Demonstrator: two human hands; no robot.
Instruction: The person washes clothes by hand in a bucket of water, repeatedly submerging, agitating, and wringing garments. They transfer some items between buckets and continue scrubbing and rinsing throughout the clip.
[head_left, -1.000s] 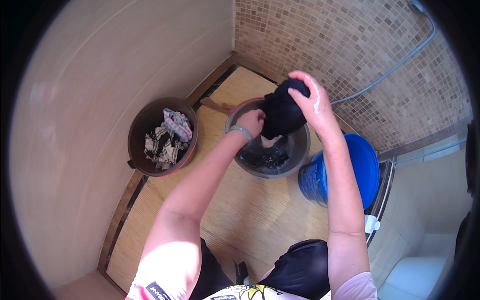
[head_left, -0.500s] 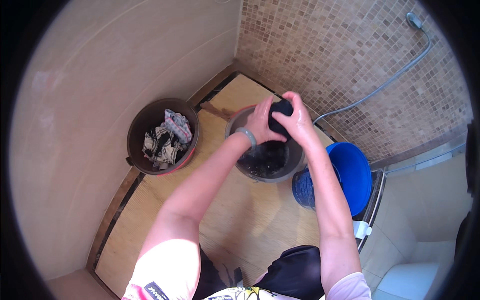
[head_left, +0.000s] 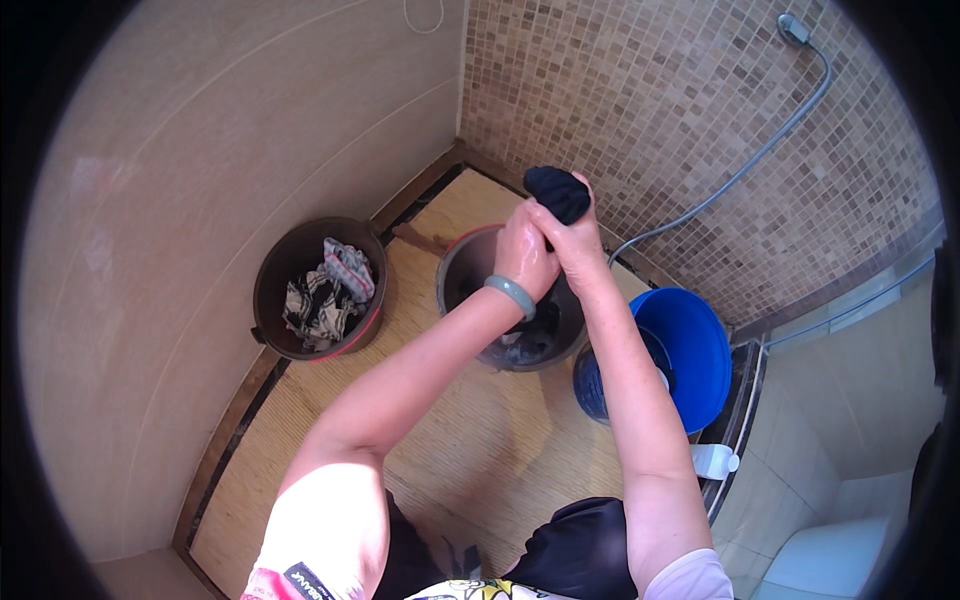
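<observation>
A bunched black cloth (head_left: 559, 194) is gripped between my two hands, above the far side of a grey bucket (head_left: 463, 262). My left hand (head_left: 526, 251), with a pale bangle at the wrist, is closed around its lower part. Higher up, my right hand (head_left: 575, 236) wraps it, and the cloth bulges out over the top of the fingers. Both hands look wet and press against each other. Dark wet cloth or dark water (head_left: 530, 340) shows inside the bucket below; my left hand and wrist hide part of it.
At left stands a dark brown bucket (head_left: 268, 275) holding patterned clothes (head_left: 335, 298). A blue bucket (head_left: 708, 350) sits to the right, partly behind my right forearm. Near it lies a white bottle (head_left: 712, 461). A grey hose (head_left: 735, 190) hangs along the mosaic wall (head_left: 640, 90).
My hands have lifted the black cloth slightly up and moved closer together, the left now clenched below the right. The cloth bulges above the fingers. The view has shifted a little.
</observation>
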